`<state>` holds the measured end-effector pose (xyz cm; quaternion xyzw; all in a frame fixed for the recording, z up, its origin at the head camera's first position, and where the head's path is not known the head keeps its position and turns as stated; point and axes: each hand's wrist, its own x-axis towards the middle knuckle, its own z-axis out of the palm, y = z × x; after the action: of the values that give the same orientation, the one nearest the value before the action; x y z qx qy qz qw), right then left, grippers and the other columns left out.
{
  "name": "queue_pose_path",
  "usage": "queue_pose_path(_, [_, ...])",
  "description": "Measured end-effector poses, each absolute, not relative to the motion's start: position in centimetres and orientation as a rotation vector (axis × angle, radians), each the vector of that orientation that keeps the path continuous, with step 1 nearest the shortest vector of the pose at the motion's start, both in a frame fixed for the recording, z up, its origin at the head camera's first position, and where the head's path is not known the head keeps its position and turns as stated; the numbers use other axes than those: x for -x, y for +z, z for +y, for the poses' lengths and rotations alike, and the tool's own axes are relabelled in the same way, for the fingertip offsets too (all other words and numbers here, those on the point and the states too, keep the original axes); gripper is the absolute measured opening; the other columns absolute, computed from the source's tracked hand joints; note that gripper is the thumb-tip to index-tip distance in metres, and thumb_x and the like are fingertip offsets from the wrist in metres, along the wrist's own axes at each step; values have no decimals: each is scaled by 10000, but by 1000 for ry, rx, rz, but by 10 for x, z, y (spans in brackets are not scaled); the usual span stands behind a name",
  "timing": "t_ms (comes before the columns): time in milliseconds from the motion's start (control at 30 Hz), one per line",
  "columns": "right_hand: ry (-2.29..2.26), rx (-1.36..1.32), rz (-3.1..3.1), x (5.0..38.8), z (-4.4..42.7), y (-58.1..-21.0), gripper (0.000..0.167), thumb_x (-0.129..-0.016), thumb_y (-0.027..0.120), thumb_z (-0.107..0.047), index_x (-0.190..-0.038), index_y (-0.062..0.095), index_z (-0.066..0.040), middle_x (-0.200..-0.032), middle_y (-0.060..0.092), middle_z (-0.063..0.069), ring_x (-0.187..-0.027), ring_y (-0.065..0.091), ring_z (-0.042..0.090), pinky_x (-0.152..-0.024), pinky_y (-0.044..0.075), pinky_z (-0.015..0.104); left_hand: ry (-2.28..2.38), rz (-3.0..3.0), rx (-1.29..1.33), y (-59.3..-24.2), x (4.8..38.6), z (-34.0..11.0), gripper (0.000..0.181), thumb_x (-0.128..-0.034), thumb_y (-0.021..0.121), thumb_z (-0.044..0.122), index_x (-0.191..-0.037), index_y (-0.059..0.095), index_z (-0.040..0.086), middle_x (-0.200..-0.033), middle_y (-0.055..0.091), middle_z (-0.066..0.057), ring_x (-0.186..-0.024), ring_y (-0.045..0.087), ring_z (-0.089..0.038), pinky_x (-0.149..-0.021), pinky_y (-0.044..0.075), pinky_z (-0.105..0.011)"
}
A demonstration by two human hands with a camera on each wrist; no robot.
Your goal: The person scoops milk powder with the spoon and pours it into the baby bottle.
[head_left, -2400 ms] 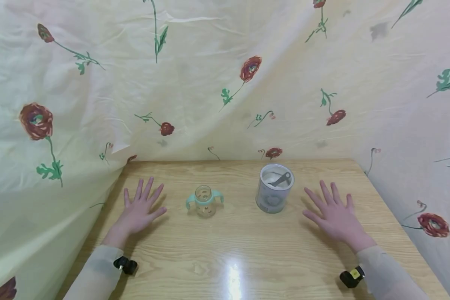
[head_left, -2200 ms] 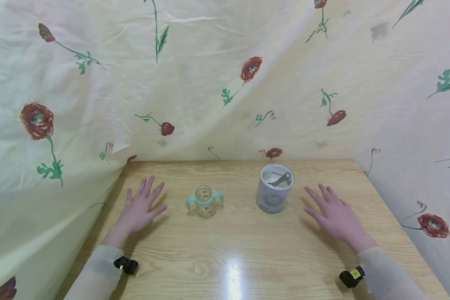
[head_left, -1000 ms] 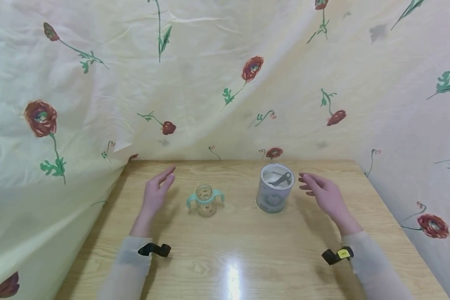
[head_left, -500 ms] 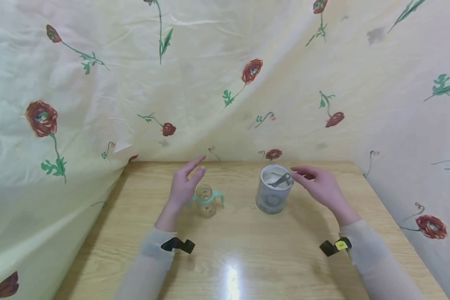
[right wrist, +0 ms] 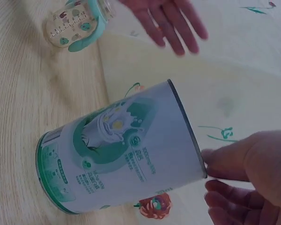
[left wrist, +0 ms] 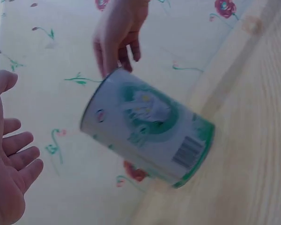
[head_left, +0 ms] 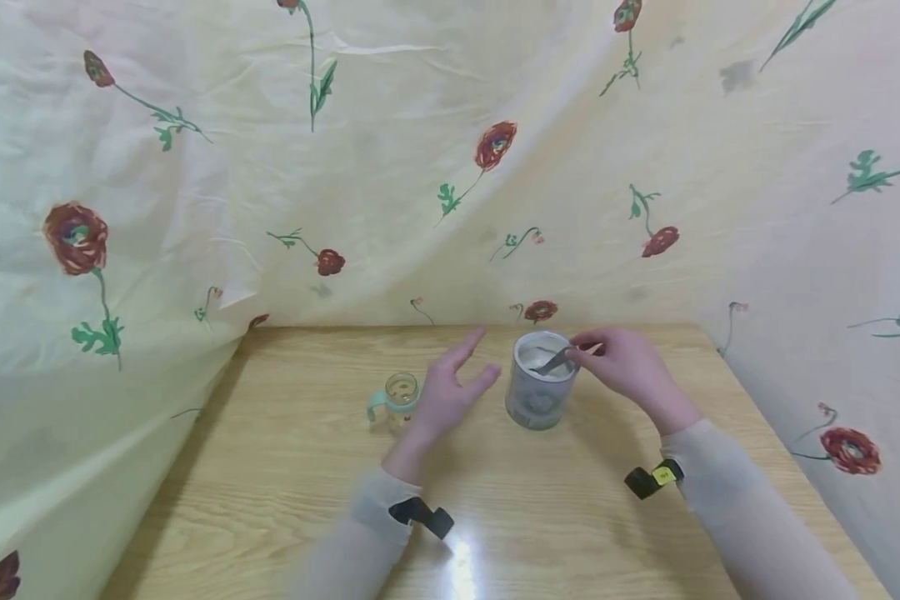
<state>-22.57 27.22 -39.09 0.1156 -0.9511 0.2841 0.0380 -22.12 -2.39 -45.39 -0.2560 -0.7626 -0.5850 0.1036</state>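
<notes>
An uncovered milk powder can (head_left: 537, 402), white with green print in the wrist views, stands on the table. Inside its mouth a grey scoop (head_left: 551, 363) leans toward the right rim. My right hand (head_left: 630, 371) reaches over that rim, thumb and fingers pinching the scoop's handle end. My left hand (head_left: 442, 400) is held in the air between can and bottle, fingers extended and thumb apart, touching nothing. Behind it, partly covered, is a clear baby bottle (head_left: 400, 390) without a lid, with mint-green handles. In the right wrist view the bottle (right wrist: 72, 28) shows printed measuring marks.
The wooden table (head_left: 270, 467) runs back to a cream flowered cloth (head_left: 390, 167), which hangs behind it and along both sides. Each sleeve carries a black wrist camera (head_left: 423, 517).
Both hands lay spread on the table at first, then lifted. My left hand has moved right, past the bottle toward the can. My right hand has moved left to the scoop and pinches it.
</notes>
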Motion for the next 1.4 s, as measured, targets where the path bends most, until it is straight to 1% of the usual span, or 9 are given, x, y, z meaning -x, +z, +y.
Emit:
queue_pose_path(200, [801,-328,-2913,225,264,-389,288,-990,761,-264,-1167,821,-44,-1077,804,118,-915,746,283,-760,613,473,-1816,-2309,675,-474,223,6,799,-986,780,430,-1651,428,162,-1691,391,-22,-1548,381,-294,-1249,351,-478])
queue_pose_path(367, [772,-279,-2899,225,260,-389,274,-966,765,-239,-1135,827,-32,-1050,810,129,-914,759,300,-757,613,485,-1877,-2325,643,-487,227,23,871,-955,827,421,-1663,401,144,-1706,370,-71,-1532,404,-315,-1233,375,-476])
queue_pose_path(467, [780,-245,-2895,225,256,-391,265,-961,765,-224,-1124,824,-23,-1056,805,143,-918,750,311,-751,613,489,-1883,-2320,639,-494,229,28,896,-941,851,389,-1657,397,99,-1703,371,-95,-1527,413,-325,-1231,379,-472])
queue_pose_path(667, [817,-185,-2887,225,250,-394,219,-959,762,-193,-1082,820,-21,-1030,796,139,-918,733,315,-762,606,493,-1910,-2308,651,-503,231,33,921,-921,880,344,-1643,395,39,-1686,383,-111,-1529,404,-322,-1232,373,-484])
queue_pose_path(867, [847,-187,-2879,226,244,-390,201,-962,768,-151,-1094,800,-2,-986,780,124,-849,710,276,-709,591,436,-1912,-2287,634,-504,234,42,951,-890,908,330,-1645,399,54,-1679,395,-102,-1525,409,-287,-1233,374,-462])
queue_pose_path(1000, [905,-227,-2847,228,241,-389,236,-970,787,-170,-1133,803,0,-1018,791,131,-877,717,269,-718,595,414,-1917,-2265,630,-504,236,48,977,-861,934,315,-1647,407,72,-1656,445,-78,-1510,433,-250,-1228,385,-440])
queue_pose_path(1100, [948,-287,-2826,227,239,-393,230,-981,797,-198,-1118,819,-16,-1037,802,124,-906,731,268,-735,610,412,-1939,-2254,609,-504,236,52,1024,-834,956,301,-1660,387,92,-1657,449,-54,-1511,427,-217,-1229,382,-407])
queue_pose_path(1267, [929,-347,-2766,221,232,-401,170,-976,807,-198,-1045,842,-46,-958,806,70,-789,692,212,-652,573,360,-1952,-2228,574,-505,236,55,1069,-808,977,283,-1662,370,68,-1654,455,-68,-1513,428,-212,-1227,388,-389])
queue_pose_path(1400, [900,-356,-2711,215,229,-406,137,-983,796,-184,-1007,846,-59,-920,799,44,-749,662,185,-653,550,353,-1935,-2198,574,-508,237,57,1026,-798,984,262,-1638,426,70,-1606,523,-60,-1479,481,-215,-1209,419,-399])
